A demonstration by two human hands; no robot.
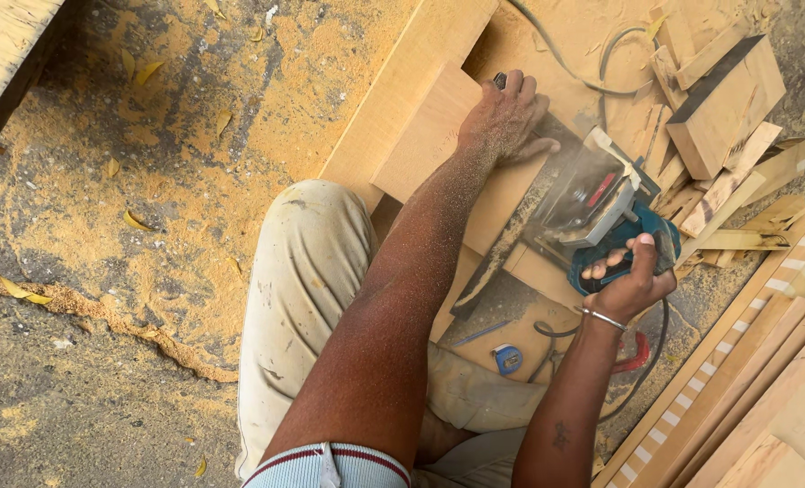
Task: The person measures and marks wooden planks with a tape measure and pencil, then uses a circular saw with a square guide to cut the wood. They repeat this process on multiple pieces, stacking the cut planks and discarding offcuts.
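My left hand (pixel 509 120) presses flat on a pale wooden board (pixel 429 136) that lies on a longer plank (pixel 393 90) on the ground. My right hand (pixel 630 276) grips the handle of a teal electric planer (pixel 592 212), which rests on the board's right side, dusted with sawdust. Its black cord (pixel 601 63) loops away toward the top. My arms are speckled with sawdust, and a metal bangle sits on my right wrist.
Offcut wood blocks (pixel 723 104) pile up at top right. Long planks with striped edges (pixel 746 361) lie at the lower right. A blue tape measure (pixel 508 359) and a red tool (pixel 635 354) sit by my knee. Sawdust covers the ground (pixel 149 181).
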